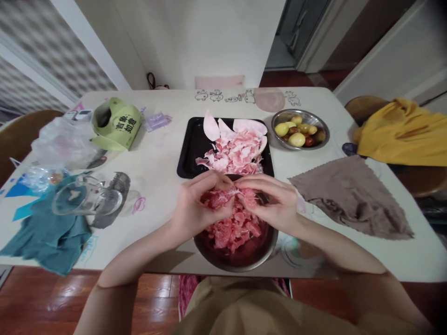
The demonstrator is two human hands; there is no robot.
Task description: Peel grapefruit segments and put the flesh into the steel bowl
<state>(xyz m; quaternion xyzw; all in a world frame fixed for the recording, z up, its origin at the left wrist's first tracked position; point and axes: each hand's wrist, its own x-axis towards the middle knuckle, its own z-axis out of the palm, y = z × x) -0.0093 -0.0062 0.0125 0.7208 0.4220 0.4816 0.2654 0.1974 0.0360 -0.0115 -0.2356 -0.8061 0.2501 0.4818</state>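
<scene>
Over a metal bowl (pixel 240 268), my left hand (pixel 193 202) and my right hand (pixel 279 200) both grip a piece of red pomelo flesh (pixel 220 199). Their thumbs press into it from the near side, and the fingertips nearly meet at its top. Loose red pomelo pulp (pixel 235 232) lies heaped in the bowl below. Just behind, a black tray (pixel 192 146) bears a pile of thin pinkish membrane scraps (pixel 240 151) and several thick pale rind pieces (pixel 210 126). Parts of the bowl's far rim are hidden by my fingers.
Right of the tray stands a steel bowl (pixel 326 135) of small yellow and brown fruit. A brown cloth (pixel 352 197) lies at right, near yellow fabric (pixel 405 132) on a chair. At left are a glass pitcher (pixel 84 197), teal cloth (pixel 59 237), plastic bag (pixel 61 142) and green carton (pixel 122 123).
</scene>
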